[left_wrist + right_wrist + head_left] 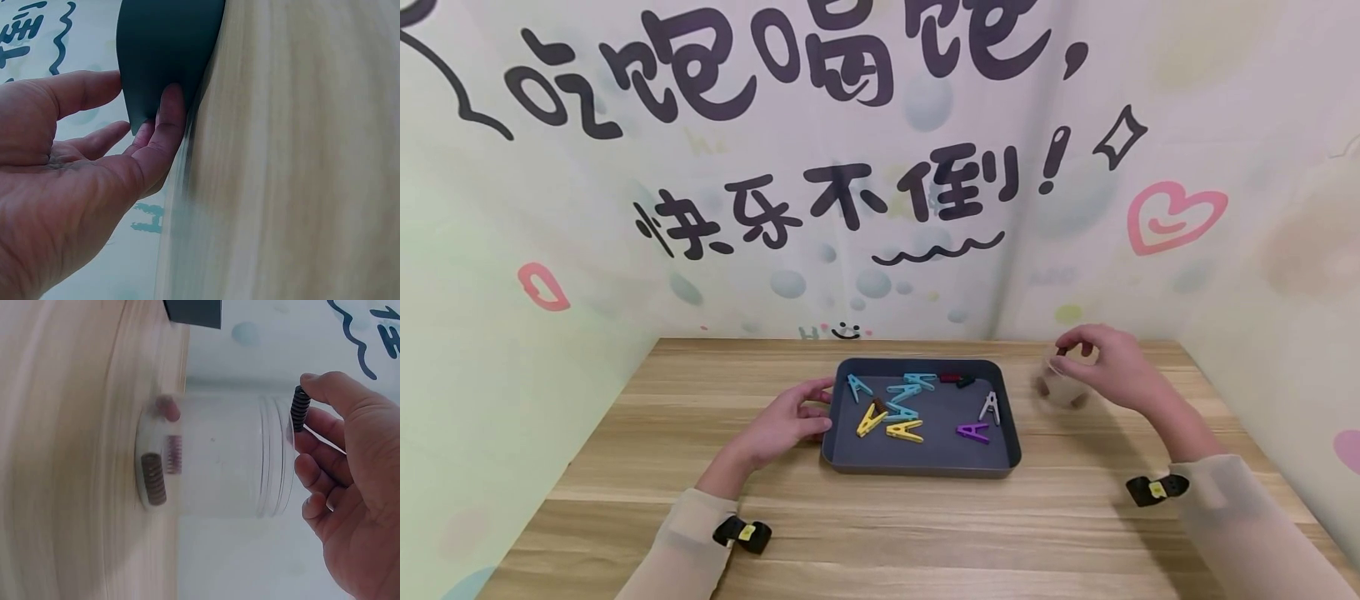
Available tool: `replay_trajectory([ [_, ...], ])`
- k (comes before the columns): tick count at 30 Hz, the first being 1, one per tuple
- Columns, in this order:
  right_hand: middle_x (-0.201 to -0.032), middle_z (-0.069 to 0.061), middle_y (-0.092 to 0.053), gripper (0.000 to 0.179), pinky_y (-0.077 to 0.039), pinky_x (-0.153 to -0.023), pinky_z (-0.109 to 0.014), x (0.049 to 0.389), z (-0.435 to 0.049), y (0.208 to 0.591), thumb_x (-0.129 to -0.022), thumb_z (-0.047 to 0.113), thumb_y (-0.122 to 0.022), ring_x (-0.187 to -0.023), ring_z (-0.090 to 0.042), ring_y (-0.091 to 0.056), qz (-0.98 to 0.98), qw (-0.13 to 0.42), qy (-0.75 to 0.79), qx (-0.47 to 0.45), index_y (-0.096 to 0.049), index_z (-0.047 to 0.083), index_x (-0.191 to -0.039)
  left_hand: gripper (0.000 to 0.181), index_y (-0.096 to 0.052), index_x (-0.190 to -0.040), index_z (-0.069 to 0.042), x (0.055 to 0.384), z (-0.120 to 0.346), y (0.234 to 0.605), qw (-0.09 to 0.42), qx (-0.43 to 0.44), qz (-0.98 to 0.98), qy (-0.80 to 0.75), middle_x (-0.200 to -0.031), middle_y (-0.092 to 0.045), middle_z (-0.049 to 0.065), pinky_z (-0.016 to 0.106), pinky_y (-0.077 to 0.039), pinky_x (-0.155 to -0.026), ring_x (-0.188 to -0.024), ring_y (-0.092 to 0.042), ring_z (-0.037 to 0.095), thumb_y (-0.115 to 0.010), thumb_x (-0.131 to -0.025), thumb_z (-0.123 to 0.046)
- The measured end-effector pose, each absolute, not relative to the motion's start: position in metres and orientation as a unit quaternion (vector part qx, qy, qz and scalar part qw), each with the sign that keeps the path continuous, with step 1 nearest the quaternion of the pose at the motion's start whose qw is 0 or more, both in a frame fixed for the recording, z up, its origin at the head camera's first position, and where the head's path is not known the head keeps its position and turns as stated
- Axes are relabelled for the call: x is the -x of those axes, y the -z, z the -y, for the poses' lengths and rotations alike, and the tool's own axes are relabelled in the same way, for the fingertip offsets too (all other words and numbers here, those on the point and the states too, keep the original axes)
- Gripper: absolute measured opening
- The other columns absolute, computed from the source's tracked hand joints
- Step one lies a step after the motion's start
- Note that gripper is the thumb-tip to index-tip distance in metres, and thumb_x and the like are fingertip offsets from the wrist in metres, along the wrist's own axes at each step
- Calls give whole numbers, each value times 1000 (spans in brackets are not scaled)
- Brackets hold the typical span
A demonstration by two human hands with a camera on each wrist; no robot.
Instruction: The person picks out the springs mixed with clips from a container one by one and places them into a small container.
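My right hand [1108, 367] pinches a small dark spring [300, 408] between thumb and fingers. The spring is right at the mouth of a clear plastic jar [219, 456], which stands upright on the table to the right of the tray. Inside, at the bottom of the jar, lie a brown spring [154, 479] and reddish pieces. At the left end of the dark grey tray [917, 471], my left hand [786, 423] rests its thumb and fingertips against the outer wall. Light blue clothespins [902, 412], yellow clothespins [904, 431] and a purple clothespin [973, 432] lie in the tray.
Also in the tray are a grey clothespin [990, 407], a brown spring [879, 406], a dark red spring [951, 378] and a blackish one [966, 382]. The wooden table [887, 533] meets a printed wall sheet [760, 292] at its back edge.
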State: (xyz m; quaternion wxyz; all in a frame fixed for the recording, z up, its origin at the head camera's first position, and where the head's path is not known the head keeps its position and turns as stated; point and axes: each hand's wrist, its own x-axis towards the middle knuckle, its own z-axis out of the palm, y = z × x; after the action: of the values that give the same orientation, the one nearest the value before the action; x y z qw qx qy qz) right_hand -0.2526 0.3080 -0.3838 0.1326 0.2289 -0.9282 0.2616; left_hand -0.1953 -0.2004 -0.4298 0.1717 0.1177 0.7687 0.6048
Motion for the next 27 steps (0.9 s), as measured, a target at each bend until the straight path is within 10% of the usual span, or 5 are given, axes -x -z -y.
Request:
replay_trajectory([
  [27, -123, -20, -69, 36, -51, -88, -57, 255, -302, 381, -98, 22, -79, -110, -38, -59, 934, 128, -246, -223, -71, 1, -125, 66, -29, -164, 3, 196, 201, 431, 173, -116, -766, -608, -150, -43, 32, 44, -60, -96, -128, -60, 43, -57, -104, 6],
])
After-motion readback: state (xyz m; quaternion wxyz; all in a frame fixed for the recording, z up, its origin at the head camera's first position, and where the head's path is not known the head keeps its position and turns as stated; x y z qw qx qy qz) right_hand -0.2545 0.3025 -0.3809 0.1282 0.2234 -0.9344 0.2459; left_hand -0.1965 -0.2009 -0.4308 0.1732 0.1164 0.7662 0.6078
